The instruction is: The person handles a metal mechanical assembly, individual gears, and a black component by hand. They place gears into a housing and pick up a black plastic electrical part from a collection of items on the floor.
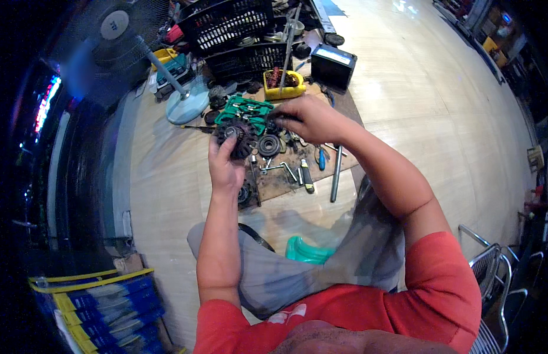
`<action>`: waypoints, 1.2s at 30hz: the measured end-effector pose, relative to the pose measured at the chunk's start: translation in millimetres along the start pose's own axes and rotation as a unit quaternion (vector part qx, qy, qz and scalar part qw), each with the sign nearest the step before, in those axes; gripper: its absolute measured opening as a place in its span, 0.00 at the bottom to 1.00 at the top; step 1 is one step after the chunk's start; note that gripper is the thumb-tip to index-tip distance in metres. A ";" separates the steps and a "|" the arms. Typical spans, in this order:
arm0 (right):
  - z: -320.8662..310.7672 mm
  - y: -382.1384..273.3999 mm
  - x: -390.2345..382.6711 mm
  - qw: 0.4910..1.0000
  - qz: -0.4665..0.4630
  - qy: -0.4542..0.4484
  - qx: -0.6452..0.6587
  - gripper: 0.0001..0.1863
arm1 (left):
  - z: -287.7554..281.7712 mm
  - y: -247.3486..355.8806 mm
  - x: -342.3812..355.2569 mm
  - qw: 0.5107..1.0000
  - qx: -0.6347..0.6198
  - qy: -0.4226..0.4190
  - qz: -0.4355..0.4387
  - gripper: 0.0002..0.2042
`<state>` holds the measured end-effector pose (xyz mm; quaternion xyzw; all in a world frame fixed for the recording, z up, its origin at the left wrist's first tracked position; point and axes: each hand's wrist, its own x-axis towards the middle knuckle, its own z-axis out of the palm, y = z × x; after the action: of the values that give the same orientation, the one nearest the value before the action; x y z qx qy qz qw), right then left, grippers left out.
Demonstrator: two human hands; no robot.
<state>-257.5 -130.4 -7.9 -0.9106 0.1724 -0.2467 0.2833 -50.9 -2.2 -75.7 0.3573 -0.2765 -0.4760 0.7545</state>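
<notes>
My left hand [225,162] grips a dark, round finned wheel, like a flywheel [243,139], with the thumb laid on its hub. To its right, my right hand [309,120] hangs with curled fingers beside the green tool case [245,110]. What those fingers hold, if anything, is too dark to make out. A black bearing-like ring [268,146] lies on the brown board [274,184] between my hands. Nearer to me lie a bent metal wrench [284,169], a yellow-and-black utility knife [307,177], a blue-handled screwdriver [321,159] and a long metal tube [336,177].
Beyond the board stand a yellow container [293,92] of reddish-brown parts, a black battery [333,68] and black crates [235,26]. A pedestal fan [188,106] is at the far left. Blue-and-yellow boxes [117,307] sit at the near left, metal chairs [489,265] at the right.
</notes>
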 end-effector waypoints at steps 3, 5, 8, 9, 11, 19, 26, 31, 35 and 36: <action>0.8 -12.0 -2.6 0.997 -0.004 -0.065 -0.043 0.12 | -11.5 1.5 9.3 0.997 -0.045 0.056 0.025 0.14; 5.2 -17.3 -6.9 0.993 0.009 -0.094 -0.072 0.13 | -17.4 4.0 14.9 0.992 -0.075 0.089 0.039 0.14; 9.2 -15.6 -10.9 0.987 0.027 -0.111 -0.113 0.10 | -23.8 14.4 17.2 0.979 -0.176 0.104 0.006 0.13; 9.8 -13.0 -11.6 0.986 0.028 -0.111 -0.125 0.09 | -25.1 19.2 17.0 0.972 -0.211 0.104 -0.009 0.13; 10.6 -5.4 -12.1 0.983 0.054 -0.103 -0.140 0.09 | -26.1 28.8 17.8 0.971 -0.216 0.103 -0.015 0.13; -4.8 25.2 -19.0 0.974 0.103 -0.061 -0.191 0.10 | -26.3 50.6 11.8 0.973 -0.224 0.064 0.001 0.13; -20.7 59.4 -29.7 0.962 0.114 -0.068 -0.240 0.09 | -28.3 45.3 9.8 0.966 -0.248 0.045 -0.050 0.15; -12.6 82.3 -40.2 0.944 0.183 -0.167 -0.219 0.15 | -22.4 26.6 10.6 0.982 -0.183 0.028 -0.039 0.16; 5.1 66.0 -44.7 0.960 0.093 -0.237 -0.121 0.40 | -6.4 4.9 8.8 0.984 -0.167 0.042 -0.045 0.14; 12.2 57.3 -44.1 0.967 0.074 -0.226 -0.090 0.41 | -1.9 0.6 8.6 0.986 -0.161 0.030 -0.030 0.14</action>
<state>-296.9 -149.8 -66.6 -0.9491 0.1926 0.0036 0.2492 -45.7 -9.4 -75.7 0.2536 -0.1622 -0.5259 0.7955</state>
